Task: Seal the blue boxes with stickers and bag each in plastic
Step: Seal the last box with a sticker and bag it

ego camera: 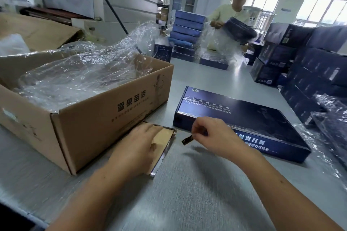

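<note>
Head view: blue box (pixel 244 114) lies flat.
Left hand (pixel 139 146): fingers straight, pressing sticker sheet (pixel 165 138).
Right hand (pixel 212 137): pinches sticker (pixel 187 140).

1. Your left grip (pixel 139 146) is resting palm down, its fingers (pixel 152 129) lying straight and close together, pointing away from you and a little to the right.
2. Your left forearm (pixel 90 193) is reaching in bare from the lower left, running straight up to the wrist.
3. Your right grip (pixel 212 137) is hovering just beside the left one, not touching it, with knuckles up and fingers curled.
4. Its thumb and forefinger are pinching a small dark sticker (pixel 187 139), which is sticking out to the left of the fingertips.
5. Your right forearm (pixel 281 189) is coming in bare from the lower right corner.
</note>
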